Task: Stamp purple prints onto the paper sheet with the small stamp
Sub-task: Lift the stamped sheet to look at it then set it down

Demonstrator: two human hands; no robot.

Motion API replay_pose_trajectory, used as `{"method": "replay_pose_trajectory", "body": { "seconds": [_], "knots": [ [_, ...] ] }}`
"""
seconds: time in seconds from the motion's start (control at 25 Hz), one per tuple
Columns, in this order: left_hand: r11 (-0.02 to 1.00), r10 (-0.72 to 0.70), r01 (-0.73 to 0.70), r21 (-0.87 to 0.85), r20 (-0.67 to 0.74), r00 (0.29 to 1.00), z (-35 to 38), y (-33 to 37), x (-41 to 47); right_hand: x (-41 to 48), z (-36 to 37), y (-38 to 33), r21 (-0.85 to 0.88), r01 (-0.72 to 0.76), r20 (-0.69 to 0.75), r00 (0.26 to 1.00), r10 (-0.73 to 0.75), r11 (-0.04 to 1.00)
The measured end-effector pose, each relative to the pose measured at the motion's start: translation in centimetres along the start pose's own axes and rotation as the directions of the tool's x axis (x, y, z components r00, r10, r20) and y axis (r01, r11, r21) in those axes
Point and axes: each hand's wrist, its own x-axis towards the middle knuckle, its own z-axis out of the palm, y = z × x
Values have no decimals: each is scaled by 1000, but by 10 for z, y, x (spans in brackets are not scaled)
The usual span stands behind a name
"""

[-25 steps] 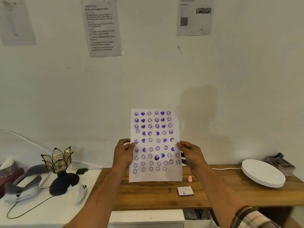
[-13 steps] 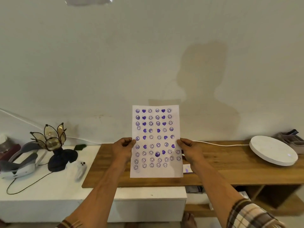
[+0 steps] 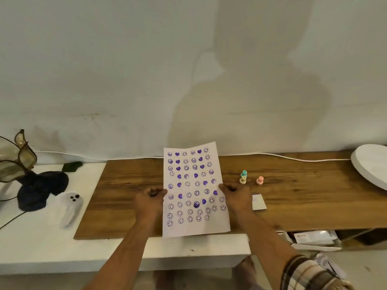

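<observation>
We hold the sheet over the worktop, left hand and right hand pinching its side edges, long axis pointing away; stamps stand nearer the right hand.

The paper sheet at frame centre is thin, matt white, slightly creased. It lies over a wooden tabletop with visible grain and a dull sheen. At right, small stamps look like smooth pastel plastic.

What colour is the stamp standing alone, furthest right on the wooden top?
Pale pink stamp, seen in the head view.
</observation>
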Motion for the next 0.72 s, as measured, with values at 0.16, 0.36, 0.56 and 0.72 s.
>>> {"method": "replay_pose_trajectory", "body": {
  "seconds": [0.16, 0.36, 0.56, 0.72],
  "knots": [
    [996, -49, 48, 77, 12, 999, 20, -36, 31, 27, 26, 31, -181, 35, 46, 999, -27, 983],
    [986, -61, 57, 159, 18, 998, 32, -59, 36, 40, 35, 47, -319, 31, 1, 999, -32, 947],
    [971, -23, 14, 237, 34, 999, 30, -60, 33, 36, 34, 49, -441, 50, 9, 999, -52, 896],
    [878, 147, -200, 435, 153, 977, 23, -46, 21, 21, 25, 35, -590, 229, 98, 972, -212, 774]
  ]
}}
